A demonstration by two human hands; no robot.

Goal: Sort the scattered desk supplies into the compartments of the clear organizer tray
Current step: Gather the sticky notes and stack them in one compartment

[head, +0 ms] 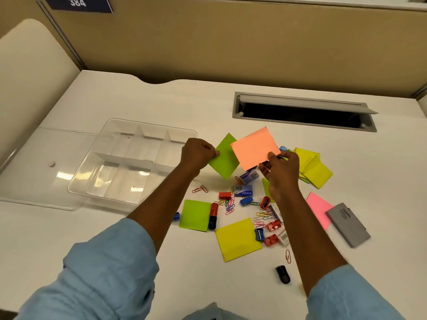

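Warm, even light came from overhead — bright on the white desk (161,100), dimmer on the tan partition (231,42) behind. Shadows on the desk were soft and faint. White glare patches lay across the clear organizer tray (150,124). The wide lens bowed straight lines toward the edges, and the sleeves (104,273) at the bottom looked slightly soft.

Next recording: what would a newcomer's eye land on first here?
The two bright paper squares held up mid-frame: the left hand pinches a lime-green sticky note, the right hand an orange sticky note. Left of them sits the clear plastic organizer tray; below, coloured paper clips lie scattered on the white desk.
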